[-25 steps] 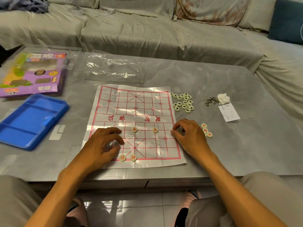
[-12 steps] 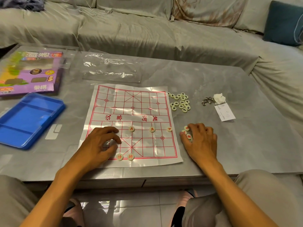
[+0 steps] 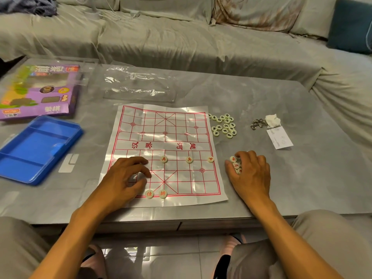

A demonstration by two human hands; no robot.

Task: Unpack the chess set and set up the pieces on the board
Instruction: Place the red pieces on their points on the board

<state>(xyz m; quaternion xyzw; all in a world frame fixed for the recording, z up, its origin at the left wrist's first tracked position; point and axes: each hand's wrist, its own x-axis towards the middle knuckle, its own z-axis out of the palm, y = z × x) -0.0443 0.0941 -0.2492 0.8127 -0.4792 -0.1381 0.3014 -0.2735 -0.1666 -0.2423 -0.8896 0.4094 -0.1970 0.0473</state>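
The paper chess board (image 3: 173, 141) with red lines lies flat on the grey table. Three red soldier pieces (image 3: 189, 159) stand in a row on its near half. Two more red pieces (image 3: 156, 193) sit on the near edge line. My left hand (image 3: 124, 178) rests on the board's near left part, fingers loosely curled, holding nothing that I can see. My right hand (image 3: 249, 172) lies on the table just right of the board. Its thumb and fingers curl around a small cluster of red pieces (image 3: 234, 163), partly hidden under the hand. Several black-lettered pieces (image 3: 223, 125) lie heaped by the board's far right corner.
A blue plastic tray (image 3: 38, 148) and the purple game box (image 3: 40, 91) sit at the left. A clear plastic bag (image 3: 138, 85) lies beyond the board. Keys (image 3: 257, 123), a tissue (image 3: 272, 119) and a folded paper slip (image 3: 279, 137) are at the right. A covered sofa surrounds the table.
My right hand left a third soldier on the board's right edge, moved right onto the table, and now closes around the red cluster. The left hand stayed put.
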